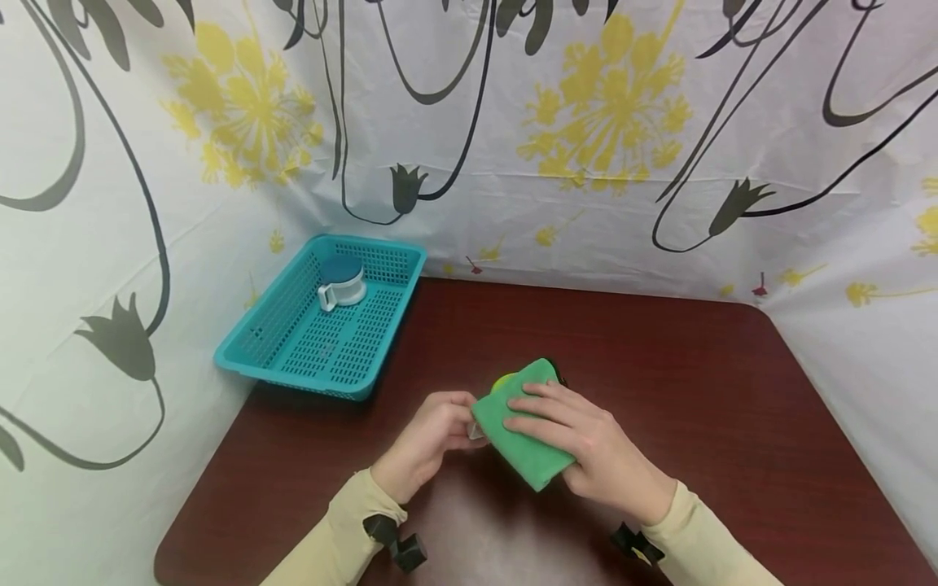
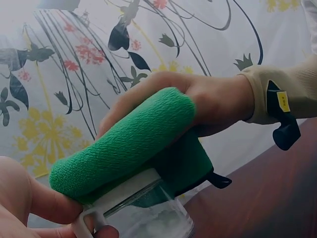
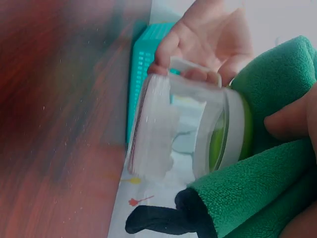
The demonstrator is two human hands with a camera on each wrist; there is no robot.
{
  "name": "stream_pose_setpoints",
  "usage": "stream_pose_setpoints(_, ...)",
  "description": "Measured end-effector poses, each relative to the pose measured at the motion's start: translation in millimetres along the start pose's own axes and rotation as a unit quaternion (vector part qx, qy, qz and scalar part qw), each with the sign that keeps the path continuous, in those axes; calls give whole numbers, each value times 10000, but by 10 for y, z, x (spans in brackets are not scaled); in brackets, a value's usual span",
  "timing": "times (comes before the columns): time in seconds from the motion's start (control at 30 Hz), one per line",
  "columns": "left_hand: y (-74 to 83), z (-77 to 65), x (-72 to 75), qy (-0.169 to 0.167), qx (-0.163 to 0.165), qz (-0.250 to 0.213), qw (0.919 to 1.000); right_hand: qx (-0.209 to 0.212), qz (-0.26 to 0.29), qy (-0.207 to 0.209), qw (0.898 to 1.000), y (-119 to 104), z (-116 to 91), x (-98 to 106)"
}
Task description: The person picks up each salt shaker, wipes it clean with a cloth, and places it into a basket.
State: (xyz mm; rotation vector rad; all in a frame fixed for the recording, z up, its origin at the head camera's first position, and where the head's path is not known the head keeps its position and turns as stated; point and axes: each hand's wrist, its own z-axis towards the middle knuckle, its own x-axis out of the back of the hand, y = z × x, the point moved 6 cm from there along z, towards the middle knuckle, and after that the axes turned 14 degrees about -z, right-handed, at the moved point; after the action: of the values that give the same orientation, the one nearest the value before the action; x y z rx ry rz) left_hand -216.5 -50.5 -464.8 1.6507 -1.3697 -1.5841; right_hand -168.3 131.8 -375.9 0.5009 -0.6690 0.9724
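My left hand (image 1: 428, 443) grips the white handle (image 3: 215, 77) of a small clear jar (image 3: 158, 126), which is tilted on its side above the table. The jar has a white collar and a green lid (image 3: 247, 126), with something whitish inside. Over the lid lies a folded green cloth (image 1: 523, 435) with black edging and a black loop. My right hand (image 1: 597, 443) holds this cloth against the lid, its fingers spread across the top. In the head view the cloth hides most of the jar.
A turquoise perforated basket (image 1: 293, 381) stands at the back left of the dark red table (image 1: 659, 366). Inside it sits a similar white-handled jar with a blue lid (image 1: 341, 268). A patterned white curtain (image 1: 469, 122) hangs behind the table and along its sides.
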Motion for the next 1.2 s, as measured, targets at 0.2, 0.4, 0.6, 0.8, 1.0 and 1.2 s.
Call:
stream_pose_setpoints(0.2, 2, 17, 24, -16, -64, 54, 10000, 388, 0, 83, 9992, -125, 29, 26)
stream_pose_setpoints(0.4, 17, 4, 30, -49, -73, 84, 9999, 455, -1, 95, 9989, -135, 19, 9)
stream_pose_setpoints(0.6, 18, -4, 43, -77, -49, 181, 9998, 504, 22, 92, 9987, -130, -2, -14)
stream_pose_setpoints(0.8, 20, -4, 42, -180, -79, 337, 9992, 436, 28, 152, 9989, -108, -7, -2)
stream_pose_setpoints(1.0, 9, -11, 46, -233, -50, 338, 9991, 275, 49, 172, 9995, -38, -35, 17)
stream_pose_setpoints(1.2, 10, -18, 52, -256, 2, 284, 9993, 17, 24, 143, 9999, 81, -95, 32)
